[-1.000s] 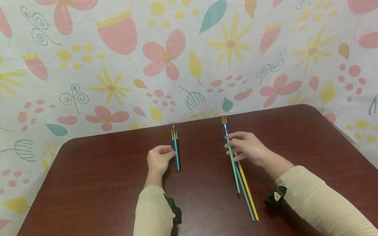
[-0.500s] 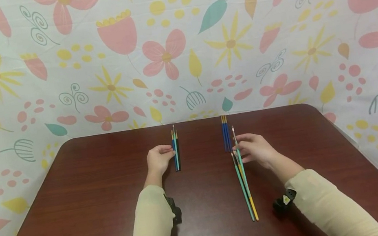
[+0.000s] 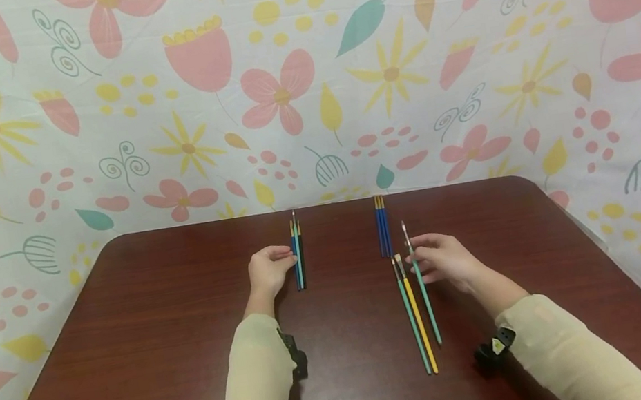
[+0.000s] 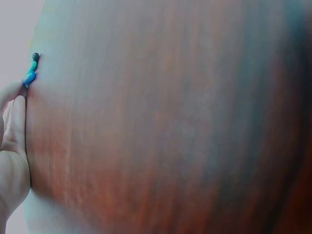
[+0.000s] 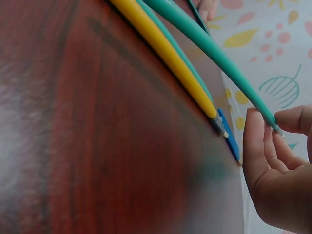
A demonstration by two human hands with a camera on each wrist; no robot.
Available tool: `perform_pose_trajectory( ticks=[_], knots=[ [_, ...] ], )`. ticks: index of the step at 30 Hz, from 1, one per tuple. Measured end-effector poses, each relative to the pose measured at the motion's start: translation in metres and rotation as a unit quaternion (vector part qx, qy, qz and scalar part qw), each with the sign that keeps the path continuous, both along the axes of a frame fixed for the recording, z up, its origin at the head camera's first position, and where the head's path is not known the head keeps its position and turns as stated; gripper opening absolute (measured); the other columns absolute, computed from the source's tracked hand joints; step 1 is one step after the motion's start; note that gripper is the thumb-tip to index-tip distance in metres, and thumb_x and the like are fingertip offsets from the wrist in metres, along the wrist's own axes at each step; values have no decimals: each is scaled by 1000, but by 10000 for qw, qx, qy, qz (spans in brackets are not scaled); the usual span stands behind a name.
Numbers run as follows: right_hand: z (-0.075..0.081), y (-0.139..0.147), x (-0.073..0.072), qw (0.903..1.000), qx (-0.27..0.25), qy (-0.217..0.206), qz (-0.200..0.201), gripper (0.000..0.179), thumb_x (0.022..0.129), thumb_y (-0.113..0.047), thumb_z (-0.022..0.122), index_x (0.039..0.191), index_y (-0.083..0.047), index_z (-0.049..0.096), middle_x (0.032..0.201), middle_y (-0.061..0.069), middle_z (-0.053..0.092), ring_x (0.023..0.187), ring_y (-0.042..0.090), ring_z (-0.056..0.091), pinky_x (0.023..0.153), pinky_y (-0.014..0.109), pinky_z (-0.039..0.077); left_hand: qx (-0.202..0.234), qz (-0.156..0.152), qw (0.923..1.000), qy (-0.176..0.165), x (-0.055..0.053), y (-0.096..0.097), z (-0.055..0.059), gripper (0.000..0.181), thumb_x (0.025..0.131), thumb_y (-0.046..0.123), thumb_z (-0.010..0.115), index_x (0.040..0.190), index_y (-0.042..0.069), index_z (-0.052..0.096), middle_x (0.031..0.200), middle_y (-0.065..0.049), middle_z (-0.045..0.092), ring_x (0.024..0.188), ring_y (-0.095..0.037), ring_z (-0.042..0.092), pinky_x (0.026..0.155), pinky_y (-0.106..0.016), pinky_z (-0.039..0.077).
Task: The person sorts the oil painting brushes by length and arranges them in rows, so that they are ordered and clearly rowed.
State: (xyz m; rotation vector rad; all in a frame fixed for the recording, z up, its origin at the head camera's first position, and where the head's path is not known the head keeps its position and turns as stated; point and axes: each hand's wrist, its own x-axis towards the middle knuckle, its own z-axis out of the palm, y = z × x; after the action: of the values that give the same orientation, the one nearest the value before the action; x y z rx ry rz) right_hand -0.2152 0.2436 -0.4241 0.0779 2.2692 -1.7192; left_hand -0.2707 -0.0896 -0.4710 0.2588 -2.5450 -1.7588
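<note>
My right hand (image 3: 445,261) pinches a teal paintbrush (image 3: 428,305) between thumb and fingers, near its metal ferrule, bristles pointing away. In the right wrist view the teal handle (image 5: 222,61) slants above the table. Just left of it lie a yellow paintbrush (image 3: 420,324) and another teal paintbrush (image 3: 413,329), side by side. My left hand (image 3: 269,271) rests at the left side of a small row: a blue paintbrush (image 3: 298,273), a light teal one and a dark one. In the left wrist view its fingertips reach the blue brush (image 4: 29,78).
Three blue paintbrushes (image 3: 384,228) with tan bristles lie together by the back edge, between the hands. The brown wooden table (image 3: 133,369) reaches back to a flower-patterned cloth (image 3: 303,91).
My right hand has carried the teal paintbrush right and toward me, from over the blue brushes, across the yellow one, to its right side. My left hand has stayed in place.
</note>
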Motion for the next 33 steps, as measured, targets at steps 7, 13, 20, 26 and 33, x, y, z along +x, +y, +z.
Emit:
perform_pose_trajectory(
  ticks=[7,13,20,26,33],
  knots=[
    [-6,4,4,9998,-111,-174,-51,49,95,-17,48,139,4,37,101,11,69,83,16,67,65,32,57,32,22,10000,-23,0,0,1,22,81,17,74,101,8,71,104,-8,72,100,-23,66,91,-41,50],
    [-11,6,6,9995,5,-257,-189,46,96,-19,47,137,2,39,101,10,68,81,16,67,67,35,57,54,62,9999,-71,-1,0,1,21,81,16,74,100,8,70,103,-8,72,100,-23,66,92,-41,51],
    [-14,6,8,9988,70,-369,-308,46,97,-21,48,135,3,42,97,9,68,76,16,68,65,36,58,40,49,10000,-37,-1,1,0,21,82,16,74,101,8,71,104,-9,72,100,-23,66,91,-40,51],
    [-14,6,11,9986,92,-439,-298,46,95,-19,50,133,6,43,96,8,69,74,16,69,63,35,58,0,20,10000,-22,-1,1,1,22,82,17,74,102,8,71,104,-9,72,100,-23,66,91,-40,51],
    [-15,4,15,9984,256,-420,-282,45,92,-17,56,128,9,48,91,7,71,71,13,68,59,32,57,6,13,10000,-17,0,0,1,22,82,16,74,102,7,70,104,-10,71,99,-23,67,90,-40,51]
  ],
)
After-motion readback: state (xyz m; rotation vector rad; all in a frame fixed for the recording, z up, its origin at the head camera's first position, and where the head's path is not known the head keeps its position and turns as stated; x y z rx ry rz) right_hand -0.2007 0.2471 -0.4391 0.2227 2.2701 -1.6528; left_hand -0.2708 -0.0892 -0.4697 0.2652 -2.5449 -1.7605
